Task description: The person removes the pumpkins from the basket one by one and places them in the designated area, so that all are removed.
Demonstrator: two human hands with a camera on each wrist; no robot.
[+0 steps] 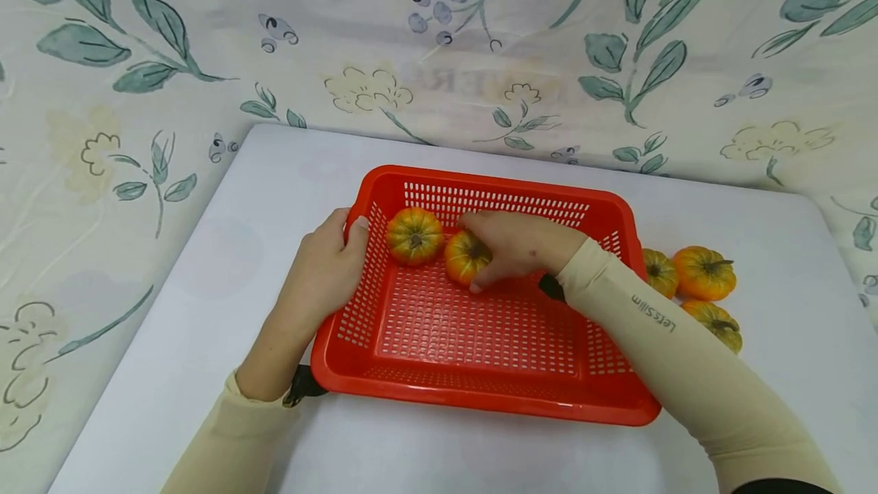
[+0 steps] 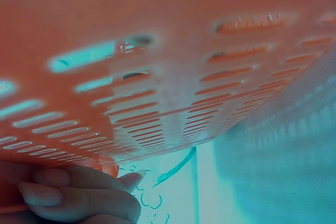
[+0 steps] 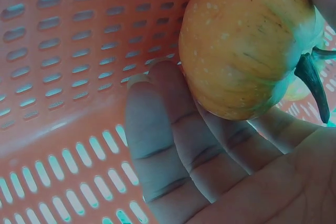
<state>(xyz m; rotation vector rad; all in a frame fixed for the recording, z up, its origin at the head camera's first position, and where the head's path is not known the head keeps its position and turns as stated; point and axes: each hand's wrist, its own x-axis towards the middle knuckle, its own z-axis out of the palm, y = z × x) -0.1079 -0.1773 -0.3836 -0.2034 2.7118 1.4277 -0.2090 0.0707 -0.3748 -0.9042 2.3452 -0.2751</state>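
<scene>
A red plastic basket with slotted walls sits on the table, tilted slightly in the head view. At its left end my left hand grips the rim, thumb on top; in the left wrist view the curled fingers lie beneath the slotted wall. Inside the basket my right hand holds a small orange pumpkin between thumb and fingers. Its dark stem and yellow-orange skin fill the upper right of the right wrist view, the pumpkin resting against the fingers. Another small pumpkin lies just left of it.
Right of the basket, several small pumpkins sit close together on the white table, partly hidden by the basket and right sleeve. A leaf-patterned cloth hangs behind the table and along its left side.
</scene>
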